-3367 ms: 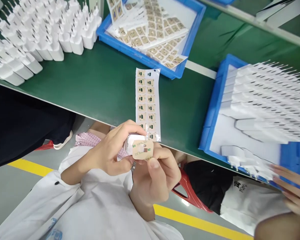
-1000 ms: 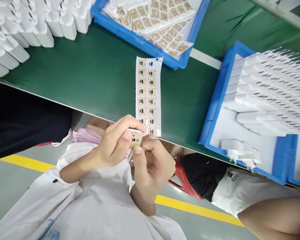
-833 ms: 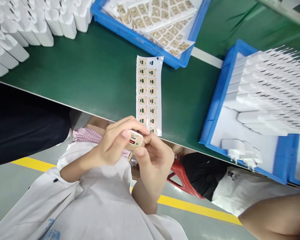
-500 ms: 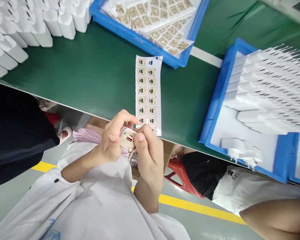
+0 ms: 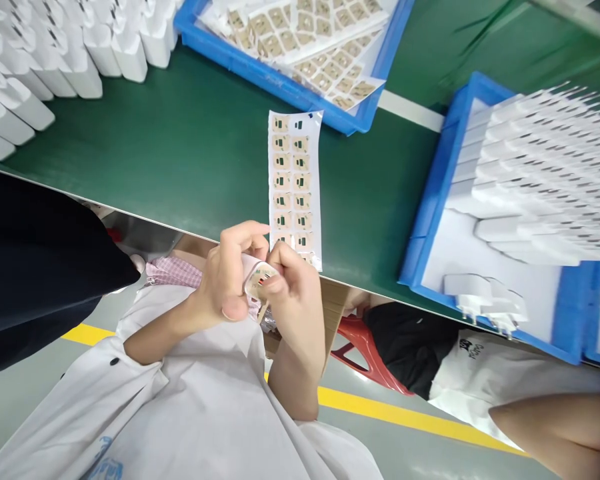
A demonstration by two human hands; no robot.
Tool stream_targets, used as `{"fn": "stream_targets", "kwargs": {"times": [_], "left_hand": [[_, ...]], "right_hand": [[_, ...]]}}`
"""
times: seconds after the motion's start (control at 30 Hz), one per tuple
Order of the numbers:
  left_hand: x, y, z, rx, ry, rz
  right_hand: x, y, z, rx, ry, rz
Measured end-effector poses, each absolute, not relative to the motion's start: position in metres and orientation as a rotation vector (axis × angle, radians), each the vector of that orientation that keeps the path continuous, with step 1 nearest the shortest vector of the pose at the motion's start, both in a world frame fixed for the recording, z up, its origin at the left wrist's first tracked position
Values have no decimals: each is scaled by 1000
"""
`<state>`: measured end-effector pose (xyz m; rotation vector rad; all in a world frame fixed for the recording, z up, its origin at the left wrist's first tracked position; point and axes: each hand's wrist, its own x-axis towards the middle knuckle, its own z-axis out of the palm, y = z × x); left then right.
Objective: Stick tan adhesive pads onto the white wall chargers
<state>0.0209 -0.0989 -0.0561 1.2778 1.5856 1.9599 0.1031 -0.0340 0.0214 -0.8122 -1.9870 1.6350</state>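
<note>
My left hand (image 5: 224, 283) is wrapped round a small white plug charger (image 5: 253, 279), its port face turned up toward me just past the table edge. A beige sticker with green print lies on that face, around the port openings. My right hand (image 5: 297, 300) grips the charger's right side, the thumb lying across the sticker and covering part of it. Just beyond my fingers lies a white sticker sheet (image 5: 291, 181) with two columns of beige stickers; one spot at its top right is bare.
A blue tray (image 5: 275, 83) of more sticker sheets stands at the back. On the right, a second blue tray (image 5: 430, 220) holds rows of white chargers (image 5: 535, 180). More chargers (image 5: 80, 60) stand at the upper left of the green table (image 5: 180, 147). People sit on both sides.
My right thumb has moved from the charger's edge onto the sticker, hiding part of the ports. The charger has tilted slightly in my left hand.
</note>
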Motion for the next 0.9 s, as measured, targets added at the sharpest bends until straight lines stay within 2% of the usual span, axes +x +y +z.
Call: {"fn": "stream_targets", "kwargs": {"times": [0.1,0.33,0.53,0.73,0.9], "left_hand": [[23,-96,-46,1135,1623,2176],[22,-101,-25,1250,1782,1968],[17,-108,-17,1121,1636,1955],[16,-105,-20,1064,1546,1980],[21,-103,-38,1180,1599,1987]], "right_hand": [[105,-34,26,-842,-2041,1653],[114,-26,21,-610,-2053,1798],[125,-26,16,-475,-2051,1872],[125,-26,13,-576,-1856,1991],[115,-36,16,-819,-1796,1829]]}}
